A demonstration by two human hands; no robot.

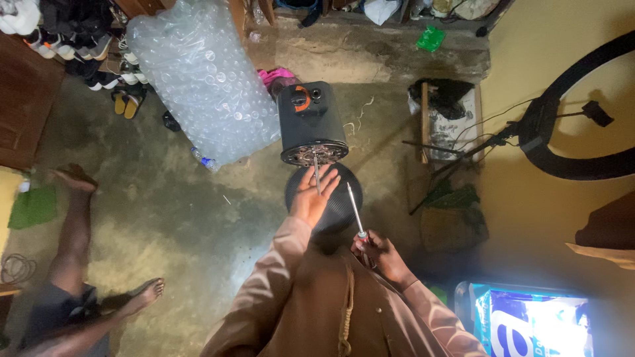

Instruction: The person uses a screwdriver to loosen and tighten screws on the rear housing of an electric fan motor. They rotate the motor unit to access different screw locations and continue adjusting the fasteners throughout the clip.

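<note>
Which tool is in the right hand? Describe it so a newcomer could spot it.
Start at the dark speaker lying on the floor. Just below sits a round black grille; over its right edge, the right hand holds a screwdriver: a thin silver shaft pointing up, longer than the rod in the left hand.

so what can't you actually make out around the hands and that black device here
Head view only:
- Left hand: a thin metal piece lies across the open palm; too small to tell what it is.
- Right hand: fingers hide the screwdriver handle.
- Black device: its open underside is too dark and small to show parts.
- Round black cover: largely hidden behind the left hand.
- Seated person at left: blurred, cut off by the frame edge.
</note>
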